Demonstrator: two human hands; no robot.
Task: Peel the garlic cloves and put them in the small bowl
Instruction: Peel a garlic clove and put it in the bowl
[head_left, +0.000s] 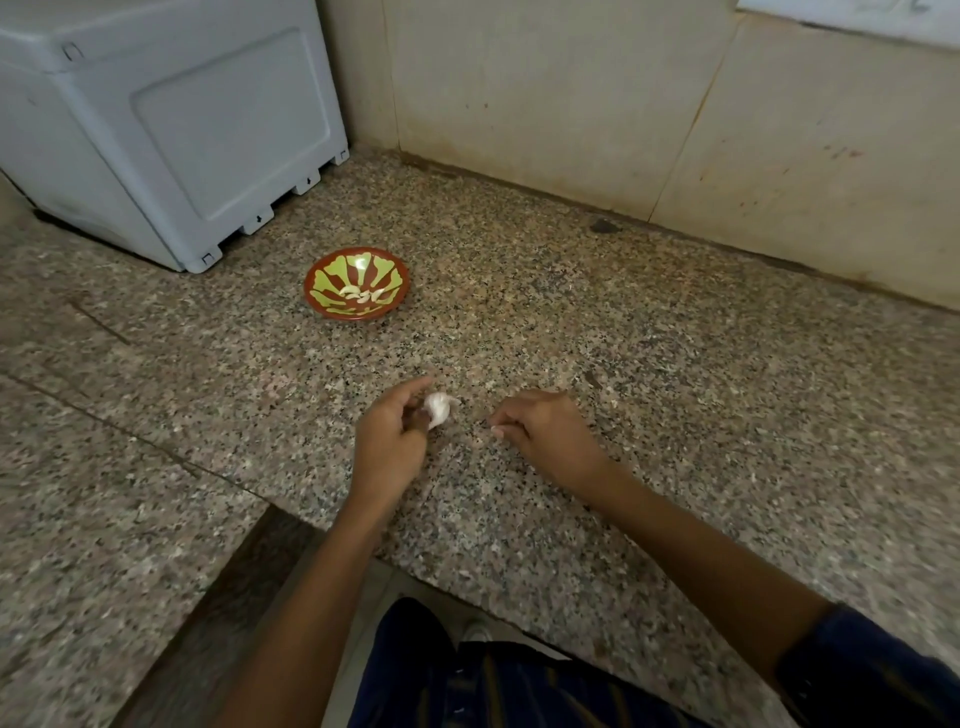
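Note:
A small red bowl (357, 283) with a yellow-green pattern sits on the granite counter (649, 332) and holds several peeled garlic cloves (365, 295). Nearer to me, my left hand (390, 434) holds a white piece of garlic bulb (437, 408) between thumb and fingers, just above the counter. My right hand (545, 431) hovers a little to the right of the garlic, fingers curled, pinching what looks like a small pale scrap at its fingertips. The two hands are apart, about a hand's width between them.
A large grey-white appliance (171, 119) stands at the back left, close behind the bowl. A beige tiled wall (623, 93) closes the back. The counter's front edge runs diagonally below my forearms, with the floor and my dark clothing beneath.

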